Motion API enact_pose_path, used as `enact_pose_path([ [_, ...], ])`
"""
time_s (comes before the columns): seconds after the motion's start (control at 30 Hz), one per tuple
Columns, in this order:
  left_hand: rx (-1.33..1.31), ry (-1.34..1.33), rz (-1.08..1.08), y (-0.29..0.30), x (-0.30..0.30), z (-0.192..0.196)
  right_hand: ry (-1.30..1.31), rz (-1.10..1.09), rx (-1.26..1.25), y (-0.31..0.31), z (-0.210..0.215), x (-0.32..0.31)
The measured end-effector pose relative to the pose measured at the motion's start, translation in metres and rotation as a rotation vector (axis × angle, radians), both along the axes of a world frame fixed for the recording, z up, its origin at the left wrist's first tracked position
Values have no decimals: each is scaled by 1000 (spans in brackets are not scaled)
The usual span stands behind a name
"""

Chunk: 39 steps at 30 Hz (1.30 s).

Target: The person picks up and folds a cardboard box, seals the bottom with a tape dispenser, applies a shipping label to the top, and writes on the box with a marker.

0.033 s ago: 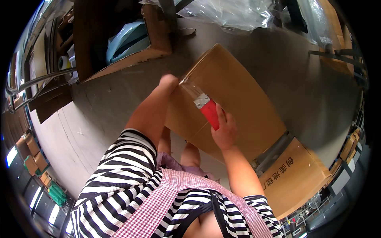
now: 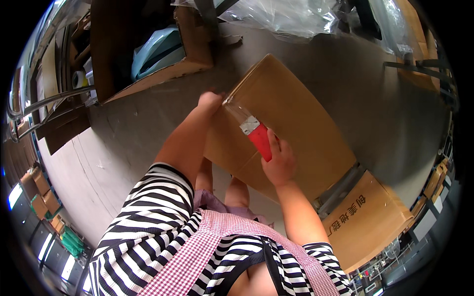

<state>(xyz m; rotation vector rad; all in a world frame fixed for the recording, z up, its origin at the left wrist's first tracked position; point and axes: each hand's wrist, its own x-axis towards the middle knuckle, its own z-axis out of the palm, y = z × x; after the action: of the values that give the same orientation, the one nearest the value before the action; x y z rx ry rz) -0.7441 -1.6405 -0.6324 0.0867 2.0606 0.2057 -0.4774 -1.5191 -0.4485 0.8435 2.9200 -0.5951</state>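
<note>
A large brown cardboard box (image 2: 291,118) stands tilted across the middle of the view. My right hand (image 2: 280,163) is closed around a red tape dispenser (image 2: 260,140) with a metal front plate. From that plate a strip of clear tape (image 2: 237,112) runs to the box's left corner edge. At that corner is my left hand (image 2: 210,101), its fingers bent in against the box's side. Some of those fingers are hidden by the hand itself.
An open carton (image 2: 197,64) with a light-blue plastic bag (image 2: 158,52) stands at the far left beside a metal rail (image 2: 54,101). Clear plastic sheeting (image 2: 286,17) lies at the far side. Another printed cardboard box (image 2: 365,222) is close on the right.
</note>
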Motion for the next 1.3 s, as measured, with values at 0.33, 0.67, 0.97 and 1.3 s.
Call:
enact_pose_path([
  [0.33,768,-404,681,-1,1,-4,-69,-26,-79,3,10,4],
  [0.67,1019,198,-180,14,87,99,60,-102,-28,6,15,24],
  [0.97,798,183,-455,-1,74,122,3,-1232,-216,79,-41,240],
  [1.3,710,398,-550,22,87,132,120,-1477,-463,104,-129,337],
])
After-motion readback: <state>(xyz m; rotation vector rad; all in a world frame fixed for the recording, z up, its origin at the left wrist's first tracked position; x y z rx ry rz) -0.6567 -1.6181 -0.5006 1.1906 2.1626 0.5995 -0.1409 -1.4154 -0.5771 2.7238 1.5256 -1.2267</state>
